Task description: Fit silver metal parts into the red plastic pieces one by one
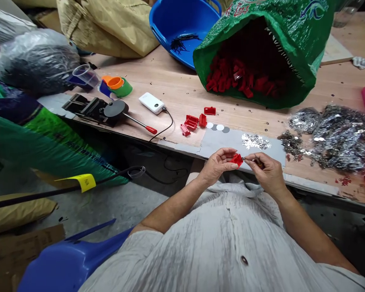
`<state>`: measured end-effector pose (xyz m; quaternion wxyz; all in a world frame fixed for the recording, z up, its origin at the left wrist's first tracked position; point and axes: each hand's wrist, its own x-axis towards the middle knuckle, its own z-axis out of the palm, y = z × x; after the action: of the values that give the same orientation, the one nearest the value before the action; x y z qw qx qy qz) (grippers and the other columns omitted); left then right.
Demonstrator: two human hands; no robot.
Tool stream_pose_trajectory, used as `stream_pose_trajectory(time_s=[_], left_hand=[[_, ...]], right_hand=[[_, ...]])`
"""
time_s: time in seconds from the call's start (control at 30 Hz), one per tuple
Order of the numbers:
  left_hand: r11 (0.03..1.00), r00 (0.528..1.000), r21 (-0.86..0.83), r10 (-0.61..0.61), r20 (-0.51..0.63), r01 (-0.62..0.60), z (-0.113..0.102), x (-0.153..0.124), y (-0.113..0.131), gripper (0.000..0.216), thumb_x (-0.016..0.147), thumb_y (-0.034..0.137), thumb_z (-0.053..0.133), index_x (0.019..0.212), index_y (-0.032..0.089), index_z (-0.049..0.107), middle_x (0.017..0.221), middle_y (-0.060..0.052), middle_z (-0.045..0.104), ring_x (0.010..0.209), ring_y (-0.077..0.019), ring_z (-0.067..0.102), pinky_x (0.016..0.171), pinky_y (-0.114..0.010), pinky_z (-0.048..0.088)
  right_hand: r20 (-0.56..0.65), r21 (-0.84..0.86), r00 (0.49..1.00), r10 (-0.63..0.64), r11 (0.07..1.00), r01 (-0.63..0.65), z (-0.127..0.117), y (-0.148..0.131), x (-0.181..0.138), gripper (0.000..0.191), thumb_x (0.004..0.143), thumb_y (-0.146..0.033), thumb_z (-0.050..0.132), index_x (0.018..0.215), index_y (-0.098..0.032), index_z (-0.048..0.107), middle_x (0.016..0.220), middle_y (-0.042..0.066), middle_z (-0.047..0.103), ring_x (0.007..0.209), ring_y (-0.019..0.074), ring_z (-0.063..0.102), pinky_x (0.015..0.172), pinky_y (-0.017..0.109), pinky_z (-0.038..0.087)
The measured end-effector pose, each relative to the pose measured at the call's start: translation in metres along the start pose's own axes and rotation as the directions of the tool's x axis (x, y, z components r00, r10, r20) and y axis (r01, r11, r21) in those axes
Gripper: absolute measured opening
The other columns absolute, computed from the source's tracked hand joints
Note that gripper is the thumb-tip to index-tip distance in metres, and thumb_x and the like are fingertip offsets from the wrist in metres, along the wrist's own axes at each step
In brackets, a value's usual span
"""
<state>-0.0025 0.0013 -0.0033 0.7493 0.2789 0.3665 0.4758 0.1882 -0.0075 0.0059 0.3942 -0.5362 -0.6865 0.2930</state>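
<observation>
At the table's front edge, my left hand (214, 167) pinches a small red plastic housing (237, 159) between thumb and fingers. My right hand (270, 173) is closed around a thin tool with a brownish handle (259, 164); its metal tip meets the housing's right side. The tool's exact kind is partly hidden by the fingers. Just beyond my hands, flat silvery metal pieces (255, 142) lie spread on a grey sheet (219, 142). Several red plastic housings (191, 122) lie on the table to the left, beside white and grey discs (220, 127).
A green sack (307, 77) full of red parts lies open at the back, next to a blue basin (158, 28). Bagged metal parts (340, 138) are at right. Left are a white power bank (152, 102) with a cable and a lever press (100, 110). A blue stool (57, 263) stands below.
</observation>
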Motion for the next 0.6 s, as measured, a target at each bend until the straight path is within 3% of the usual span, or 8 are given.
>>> stream_pose_trajectory(time_s=[0.3,0.6], left_hand=[[1.000,0.999,0.025,-0.018,0.033,0.018,-0.0006,-0.0006,-0.0016,0.055,0.054,0.018,0.092,0.104,0.018,0.070,0.104,-0.004,0.071,0.100,-0.0169,0.065,0.096,-0.033,0.047],[0.999,1.000,0.031,0.005,0.024,-0.006,0.0003,0.0002,-0.0034,0.056,0.054,0.016,0.091,0.106,0.018,0.069,0.101,-0.005,0.072,0.099,-0.0168,0.066,0.096,-0.034,0.048]], right_hand=[[0.047,-0.060,0.952,-0.303,0.950,0.306,0.0004,0.0037,0.0032,0.012,0.093,-0.015,0.058,0.098,-0.023,0.066,0.089,0.004,0.070,0.081,0.0171,0.067,0.070,0.030,0.053],[0.015,-0.119,0.928,-0.373,0.920,0.372,0.0004,0.0046,0.0005,0.013,0.093,-0.013,0.059,0.099,-0.023,0.064,0.089,0.005,0.070,0.082,0.0184,0.066,0.070,0.031,0.053]])
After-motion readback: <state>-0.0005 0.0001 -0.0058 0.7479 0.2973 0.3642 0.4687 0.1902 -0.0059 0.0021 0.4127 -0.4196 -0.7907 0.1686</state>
